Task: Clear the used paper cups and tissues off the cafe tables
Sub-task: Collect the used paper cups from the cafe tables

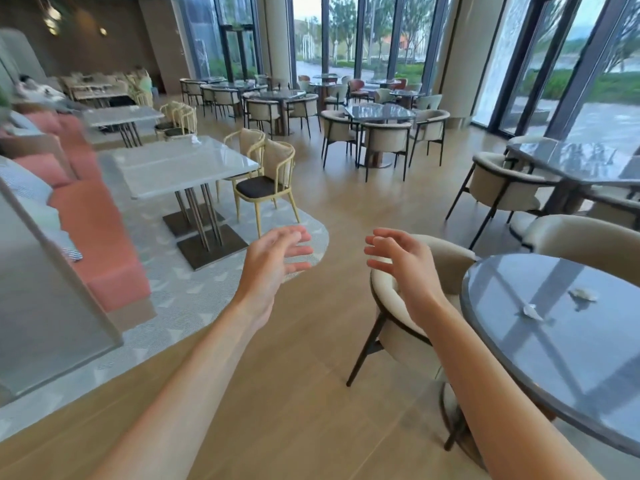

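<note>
Both hands, left hand (277,252) & right hand (398,259), spread, holding nothing. Two tissues (533,311) (583,294) lie on round bench (519,358) at right (no cups visible). Risk: light tissues could slide off the glossy top w/ a hasty swipe.

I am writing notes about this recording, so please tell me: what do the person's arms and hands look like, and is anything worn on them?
Both forearms are bare up to the frame's lower edge: no sleeves show. The left hand and right hand wear no gloves, and I see no watch, bracelet or ring, though motion blur could hide something small.
</note>
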`<action>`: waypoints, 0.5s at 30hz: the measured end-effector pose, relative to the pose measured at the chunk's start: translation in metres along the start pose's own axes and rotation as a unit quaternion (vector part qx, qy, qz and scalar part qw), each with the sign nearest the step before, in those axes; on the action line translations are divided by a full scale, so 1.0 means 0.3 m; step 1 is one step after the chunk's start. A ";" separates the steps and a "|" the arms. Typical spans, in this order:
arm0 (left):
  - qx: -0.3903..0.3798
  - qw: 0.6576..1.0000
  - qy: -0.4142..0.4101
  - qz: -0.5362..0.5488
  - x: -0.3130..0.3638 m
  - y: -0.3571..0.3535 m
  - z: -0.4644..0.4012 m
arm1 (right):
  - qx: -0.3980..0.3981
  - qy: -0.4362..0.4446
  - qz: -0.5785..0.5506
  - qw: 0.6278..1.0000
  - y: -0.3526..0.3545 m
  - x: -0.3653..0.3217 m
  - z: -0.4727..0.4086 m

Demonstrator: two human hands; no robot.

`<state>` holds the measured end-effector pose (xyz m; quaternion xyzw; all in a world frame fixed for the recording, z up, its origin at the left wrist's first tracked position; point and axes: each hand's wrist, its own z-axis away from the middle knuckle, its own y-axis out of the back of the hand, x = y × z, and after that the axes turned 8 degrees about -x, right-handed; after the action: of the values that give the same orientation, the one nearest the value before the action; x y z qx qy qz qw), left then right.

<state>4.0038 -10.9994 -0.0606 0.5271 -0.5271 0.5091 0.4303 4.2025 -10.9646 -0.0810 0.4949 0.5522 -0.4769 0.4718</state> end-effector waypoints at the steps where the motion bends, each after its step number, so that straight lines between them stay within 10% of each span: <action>1: 0.000 1.000 -0.001 0.005 -0.005 0.008 -0.050 | -0.003 -0.001 0.002 1.000 -0.011 0.004 -0.050; 15: -0.040 0.999 0.006 0.029 -0.129 0.229 -1.006 | 0.030 -0.001 0.036 0.999 -0.257 0.092 -0.939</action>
<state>3.9133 -10.7011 -0.0709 0.4910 -0.5591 0.5034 0.4392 4.1100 -10.6861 -0.0757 0.5276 0.5190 -0.4767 0.4743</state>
